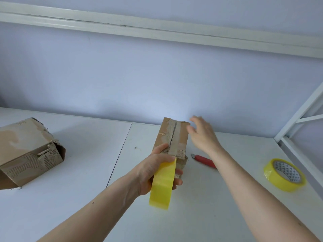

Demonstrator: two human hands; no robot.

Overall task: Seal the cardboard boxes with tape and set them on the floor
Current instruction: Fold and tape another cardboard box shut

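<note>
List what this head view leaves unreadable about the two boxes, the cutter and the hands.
- Narrow box: near end hidden by left hand and its tape roll.
- Torn box: cut by the left edge.
- Red cutter: rear hidden under the right forearm.
- Right hand: fingers motion-blurred.

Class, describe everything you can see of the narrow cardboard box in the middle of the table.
The box is brown corrugated cardboard, long and narrow, lying on the white table with its length running away from the camera toward the wall. Its top flaps meet at a centre seam, where the paper is torn and frayed. The left hand, gripping a yellow tape roll, presses its thumb on the near end. The right hand hovers open beside the far end.
</note>
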